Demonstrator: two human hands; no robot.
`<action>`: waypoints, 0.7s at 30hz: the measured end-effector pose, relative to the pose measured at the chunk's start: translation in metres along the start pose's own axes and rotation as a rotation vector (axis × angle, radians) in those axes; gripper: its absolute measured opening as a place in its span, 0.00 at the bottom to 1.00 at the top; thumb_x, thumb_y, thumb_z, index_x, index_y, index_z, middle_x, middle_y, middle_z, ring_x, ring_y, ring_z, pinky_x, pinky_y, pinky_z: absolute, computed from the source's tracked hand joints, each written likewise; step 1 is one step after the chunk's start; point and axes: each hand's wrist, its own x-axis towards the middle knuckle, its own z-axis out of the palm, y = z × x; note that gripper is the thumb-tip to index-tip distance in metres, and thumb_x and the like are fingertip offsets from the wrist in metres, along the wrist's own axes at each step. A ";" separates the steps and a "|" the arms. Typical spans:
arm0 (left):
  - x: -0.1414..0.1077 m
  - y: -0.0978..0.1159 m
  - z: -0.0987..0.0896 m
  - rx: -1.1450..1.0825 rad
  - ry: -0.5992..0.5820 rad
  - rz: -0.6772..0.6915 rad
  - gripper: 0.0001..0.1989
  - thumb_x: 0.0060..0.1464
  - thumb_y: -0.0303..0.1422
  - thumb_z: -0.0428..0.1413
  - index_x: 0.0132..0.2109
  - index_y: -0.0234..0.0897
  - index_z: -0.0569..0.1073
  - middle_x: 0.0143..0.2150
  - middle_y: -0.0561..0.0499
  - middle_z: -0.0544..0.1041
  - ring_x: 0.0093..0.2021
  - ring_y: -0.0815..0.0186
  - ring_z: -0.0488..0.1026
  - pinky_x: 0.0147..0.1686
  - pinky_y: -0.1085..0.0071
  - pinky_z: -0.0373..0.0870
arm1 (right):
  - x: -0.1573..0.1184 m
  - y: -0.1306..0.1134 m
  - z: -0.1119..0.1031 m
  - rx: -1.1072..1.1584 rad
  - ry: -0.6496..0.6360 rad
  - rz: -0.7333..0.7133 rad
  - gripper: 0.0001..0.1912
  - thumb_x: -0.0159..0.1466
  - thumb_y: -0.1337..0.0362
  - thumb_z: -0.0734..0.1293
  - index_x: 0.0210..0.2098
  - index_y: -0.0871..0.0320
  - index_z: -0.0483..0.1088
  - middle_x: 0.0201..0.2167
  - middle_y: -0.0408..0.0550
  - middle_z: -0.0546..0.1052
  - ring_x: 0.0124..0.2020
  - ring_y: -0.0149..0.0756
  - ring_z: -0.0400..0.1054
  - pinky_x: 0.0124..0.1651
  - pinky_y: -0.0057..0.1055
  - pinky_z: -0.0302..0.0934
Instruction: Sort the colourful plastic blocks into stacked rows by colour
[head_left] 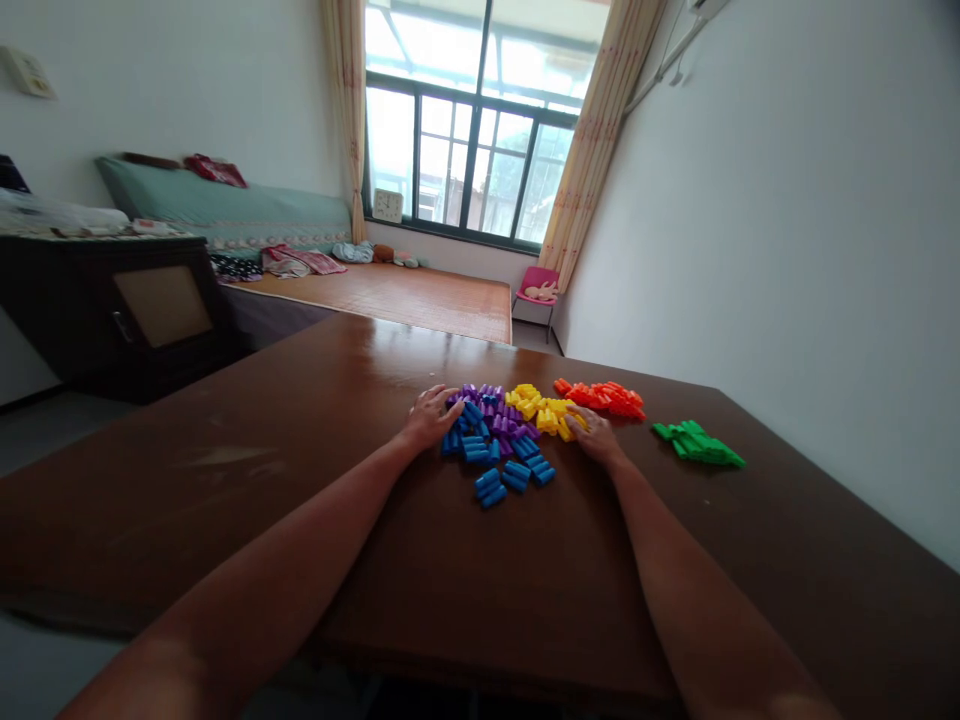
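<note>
Two hands bracket the purple pieces [504, 412], blue pieces [491, 487] and yellow pieces [555, 418], mid-frame on the brown table [510, 580].
From where I stand, the left hand [433, 415] is loosely spread, thumb apart from fingers, at the purple and blue edge; the right hand [596, 437] has its fingertips on the yellow, though I can't tell whether they pinch a piece. Any inward push could muddle the colours, since blue, purple and yellow already lie touching; a careless sweep of the right wrist might scatter the red-orange pieces [604, 397] just behind it. I count one heap of each colour, five in all, with the green pieces [697, 443] apart, right of centre; single pieces overlap too much to count.
</note>
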 end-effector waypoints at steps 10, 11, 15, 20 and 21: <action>-0.011 0.014 0.005 -0.004 -0.178 0.150 0.28 0.58 0.51 0.49 0.62 0.45 0.66 0.67 0.45 0.61 0.67 0.53 0.55 0.65 0.50 0.50 | -0.037 -0.115 0.010 0.718 -0.143 -0.175 0.31 0.59 0.39 0.62 0.54 0.51 0.71 0.56 0.48 0.72 0.60 0.46 0.61 0.65 0.46 0.48; -0.011 0.015 0.005 -0.001 -0.182 0.143 0.28 0.59 0.51 0.48 0.62 0.45 0.66 0.67 0.46 0.60 0.67 0.53 0.54 0.65 0.50 0.50 | -0.043 -0.127 0.007 0.771 -0.171 -0.205 0.30 0.60 0.39 0.61 0.54 0.49 0.71 0.57 0.46 0.71 0.61 0.44 0.60 0.66 0.44 0.48; -0.012 0.016 0.001 0.020 -0.208 0.117 0.28 0.61 0.51 0.44 0.63 0.45 0.64 0.68 0.45 0.58 0.68 0.52 0.52 0.65 0.49 0.50 | -0.044 -0.148 -0.008 0.856 -0.164 -0.305 0.28 0.62 0.39 0.59 0.53 0.47 0.72 0.56 0.43 0.71 0.63 0.41 0.57 0.67 0.40 0.46; -0.012 0.016 -0.002 0.036 -0.221 0.108 0.29 0.62 0.51 0.42 0.64 0.44 0.63 0.68 0.45 0.58 0.68 0.54 0.52 0.65 0.50 0.50 | 0.025 -0.086 -0.040 0.458 0.155 -0.211 0.28 0.67 0.46 0.52 0.53 0.55 0.71 0.56 0.52 0.72 0.59 0.43 0.62 0.65 0.44 0.48; -0.012 0.016 -0.001 0.038 -0.218 0.107 0.28 0.62 0.51 0.42 0.63 0.44 0.64 0.68 0.45 0.58 0.68 0.53 0.52 0.65 0.50 0.50 | 0.042 -0.064 -0.049 0.307 0.213 -0.159 0.27 0.68 0.50 0.51 0.53 0.58 0.71 0.56 0.54 0.71 0.59 0.43 0.61 0.65 0.45 0.48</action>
